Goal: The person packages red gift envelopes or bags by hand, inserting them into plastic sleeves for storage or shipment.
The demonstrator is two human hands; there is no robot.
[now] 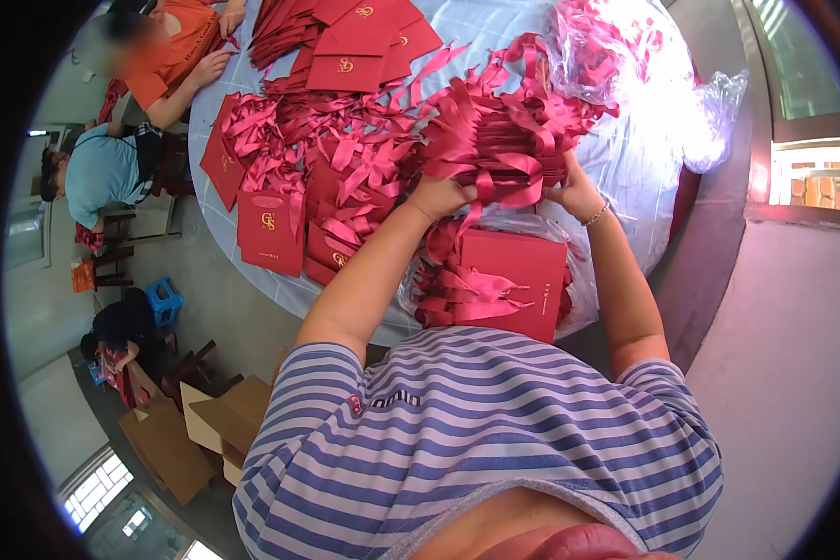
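A thick stack of red paper gift bags (504, 145) with pink-red ribbon handles is between my two hands above the table. My left hand (441, 196) grips its left side and my right hand (577, 194) its right side. Ribbons hang over the edges and partly hide my fingers. Closer to my body, another red gift bag (513, 271) lies flat on clear plastic, its ribbons spread across it. Left of my hands, a loose heap of ribboned bags (345, 177) covers the table, and a bag with a gold logo (271, 233) lies at its near edge.
More flat red bags (355, 70) are piled at the far side of the round table (625, 210). Clear plastic wrap (714, 121) lies at the right. Another person in orange (182, 51) sits across. Co-workers, a blue stool (163, 301) and cardboard boxes (173, 448) are at left.
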